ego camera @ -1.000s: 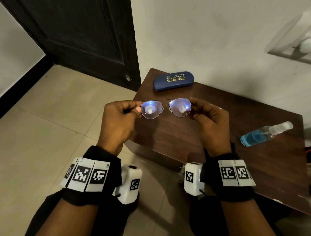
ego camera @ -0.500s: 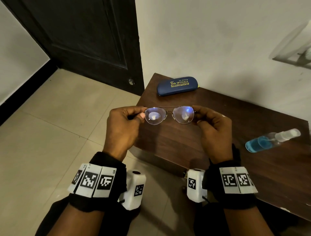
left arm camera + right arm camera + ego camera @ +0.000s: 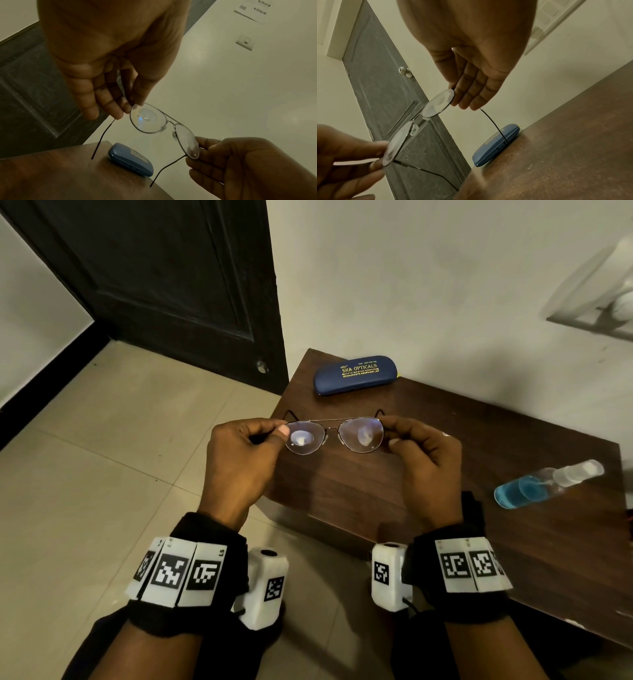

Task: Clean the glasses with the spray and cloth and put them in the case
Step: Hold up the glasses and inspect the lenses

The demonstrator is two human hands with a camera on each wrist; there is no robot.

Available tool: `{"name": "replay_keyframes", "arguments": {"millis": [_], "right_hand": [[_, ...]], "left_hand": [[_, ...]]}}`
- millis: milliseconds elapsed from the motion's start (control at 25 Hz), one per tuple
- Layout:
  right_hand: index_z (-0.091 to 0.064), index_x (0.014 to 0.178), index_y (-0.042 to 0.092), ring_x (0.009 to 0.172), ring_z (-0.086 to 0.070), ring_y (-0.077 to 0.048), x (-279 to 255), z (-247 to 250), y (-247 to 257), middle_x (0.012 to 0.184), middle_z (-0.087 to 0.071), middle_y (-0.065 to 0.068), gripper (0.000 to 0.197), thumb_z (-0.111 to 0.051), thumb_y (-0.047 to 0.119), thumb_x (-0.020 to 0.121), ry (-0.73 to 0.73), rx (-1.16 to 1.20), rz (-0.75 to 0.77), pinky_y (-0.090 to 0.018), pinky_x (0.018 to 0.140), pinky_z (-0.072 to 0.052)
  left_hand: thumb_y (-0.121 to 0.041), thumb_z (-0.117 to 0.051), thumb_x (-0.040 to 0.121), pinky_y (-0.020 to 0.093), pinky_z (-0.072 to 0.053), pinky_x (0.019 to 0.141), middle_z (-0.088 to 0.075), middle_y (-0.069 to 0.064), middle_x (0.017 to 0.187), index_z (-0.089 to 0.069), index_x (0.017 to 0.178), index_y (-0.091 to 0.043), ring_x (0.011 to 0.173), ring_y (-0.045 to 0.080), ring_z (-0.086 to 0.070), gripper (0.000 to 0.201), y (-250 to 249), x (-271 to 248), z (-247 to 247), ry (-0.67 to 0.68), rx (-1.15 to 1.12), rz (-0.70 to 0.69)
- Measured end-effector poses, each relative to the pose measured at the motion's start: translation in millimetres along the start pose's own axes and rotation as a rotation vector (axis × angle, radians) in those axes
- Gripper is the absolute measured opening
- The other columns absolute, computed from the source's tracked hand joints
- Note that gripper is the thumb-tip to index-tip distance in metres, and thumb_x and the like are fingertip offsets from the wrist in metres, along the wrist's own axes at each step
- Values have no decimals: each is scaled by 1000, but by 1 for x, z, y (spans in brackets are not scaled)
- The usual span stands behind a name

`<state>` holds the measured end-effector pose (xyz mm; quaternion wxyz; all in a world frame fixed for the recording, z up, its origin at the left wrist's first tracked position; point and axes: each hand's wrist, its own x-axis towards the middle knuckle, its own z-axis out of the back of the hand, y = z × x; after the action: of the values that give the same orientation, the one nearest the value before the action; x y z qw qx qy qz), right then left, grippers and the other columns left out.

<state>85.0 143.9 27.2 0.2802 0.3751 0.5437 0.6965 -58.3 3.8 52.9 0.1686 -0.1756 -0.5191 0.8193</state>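
Note:
Thin metal-framed glasses [image 3: 334, 434] hang in the air above the brown table [image 3: 428, 474], arms unfolded and pointing away from me. My left hand [image 3: 270, 434] pinches the frame at the left lens edge [image 3: 132, 106]. My right hand [image 3: 394, 433] pinches the right lens edge [image 3: 452, 89]. A closed blue case [image 3: 356, 374] with yellow lettering lies at the table's far corner by the wall, also seen as the case [image 3: 132, 159] and the case [image 3: 496, 144]. A clear spray bottle [image 3: 544, 482] with blue liquid lies on its side at the right. No cloth is in view.
A dark door [image 3: 164, 275] stands at the left behind the table, with tiled floor [image 3: 102, 457] below. A white wall [image 3: 428, 285] runs behind the table. A white fixture [image 3: 596, 292] sits on the wall at upper right.
The glasses have tilted, and the blue glare on the lenses has faded to pale reflections. Both hands keep their pinch on the frame.

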Motion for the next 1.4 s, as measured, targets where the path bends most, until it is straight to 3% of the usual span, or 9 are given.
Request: {"name": "replay_keyframes", "arguments": {"millis": [120,200,240,320,400,520,600,840,1400], "right_hand": [[-73,84,5,69,-66,-14,0,-1,2,75,-72,-4,25,-53,15,96,-51,-32,-5,-19,65,-49],[-72,82,7,63,-64,-6,0,-2,3,70,-70,2,18,-60,16,93,-64,-52,-35,-12,62,-47],[-70,88,8,65,-65,-1,-1,-3,5,72,-69,5,8,-65,13,89,-50,-42,-50,-9,62,-46],[-62,109,9,73,-67,3,0,-3,5,82,-70,2,27,-70,8,84,-46,-10,-91,-8,65,-48],[-56,121,10,85,-69,2,1,-1,3,95,-71,-6,43,-71,3,82,-27,38,-133,-8,72,-48],[-67,109,8,92,-70,-6,0,-3,-1,99,-73,-7,30,-71,-1,81,-12,12,-137,-21,82,-53],[-71,104,5,94,-70,-11,-1,-4,-5,99,-74,-5,22,-70,3,83,-39,-67,-100,-30,87,-55],[-71,101,14,87,-64,9,-3,-1,-6,94,-68,12,19,-70,7,84,-104,-268,69,-10,82,-48],[-72,98,5,86,-67,2,0,0,-4,89,-70,6,16,-71,5,82,-119,-156,-6,-8,77,-48]], "left_hand": [[-38,-62,88,46,-57,78,-71,13,70,-74,74,-11,71,27,-69,33,-1,1,0,-41,-38,66],[-40,-63,87,48,-57,75,-71,9,67,-75,74,-13,69,26,-69,32,0,1,1,-57,-20,54],[-37,-65,86,47,-57,75,-72,5,68,-75,75,-15,69,23,-69,27,0,1,1,-62,6,37],[-31,-72,81,44,-58,79,-73,-1,75,-75,82,-18,74,16,-70,14,0,0,2,-82,40,-5],[-25,-78,76,40,-58,81,-73,0,83,-71,92,-16,79,14,-70,19,-1,0,3,-123,45,-16],[-19,-81,72,28,-56,77,-73,1,83,-64,100,-17,78,10,-70,32,-1,2,4,-169,17,-20],[-16,-80,73,25,-56,75,-73,1,81,-69,92,-16,73,7,-68,22,0,2,3,-154,55,-58],[-9,-77,75,44,-57,81,-73,5,78,-71,81,-12,75,19,-70,9,4,0,2,-135,46,-137],[-9,-78,74,39,-57,82,-72,2,77,-73,81,-13,75,17,-70,10,0,1,0,-136,66,-132]]}}
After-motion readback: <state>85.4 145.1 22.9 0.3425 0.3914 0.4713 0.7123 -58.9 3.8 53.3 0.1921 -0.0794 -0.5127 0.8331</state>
